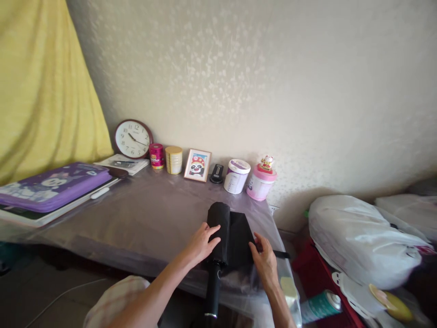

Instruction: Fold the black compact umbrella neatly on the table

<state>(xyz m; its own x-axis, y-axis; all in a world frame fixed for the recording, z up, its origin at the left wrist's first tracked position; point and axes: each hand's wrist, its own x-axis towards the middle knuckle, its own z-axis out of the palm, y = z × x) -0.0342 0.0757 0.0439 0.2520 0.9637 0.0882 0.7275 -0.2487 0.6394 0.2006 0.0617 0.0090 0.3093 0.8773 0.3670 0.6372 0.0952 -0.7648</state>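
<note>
A black folding umbrella [219,228] lies near the table's front edge, its canopy partly wrapped round the shaft. Its black handle [213,291] points towards me and sticks out past the edge. My left hand [204,243] holds the rolled part from the left, thumb and index finger on top; its other fingers are mostly hidden. On the right, a loose flap of canopy [241,237] spreads flat. My right hand [264,257] pinches this flap's outer edge between thumb and fingers. A black strap [282,254] extends to the right beyond that hand.
Along the wall stand a clock [134,139], pink tin [156,156], yellow canister [174,160], panda picture frame [197,165], white tub [236,176] and pink tub [261,183]. A purple case [54,184] lies left. Right of the table are a spray can [322,306] and white bag [362,239].
</note>
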